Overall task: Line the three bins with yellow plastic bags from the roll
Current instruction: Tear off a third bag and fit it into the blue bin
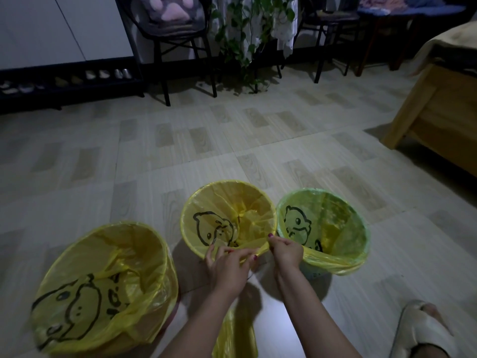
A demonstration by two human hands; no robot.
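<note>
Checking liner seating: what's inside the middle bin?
A yellow bag with a cartoon print lines the middle bin. Both hands pinch its near edge at the rim. The bin's floor is covered by plastic.

Yellow bag strip [235, 334] cut off at 6 o'clock edge; slipper [423, 329] (5 o'clock) cropped; shoes on rack [69, 81] too dim.

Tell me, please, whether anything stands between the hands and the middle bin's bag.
Nothing visible does. The left hand and right hand both already pinch the yellow bag at the near rim of the middle bin, between them.
</note>
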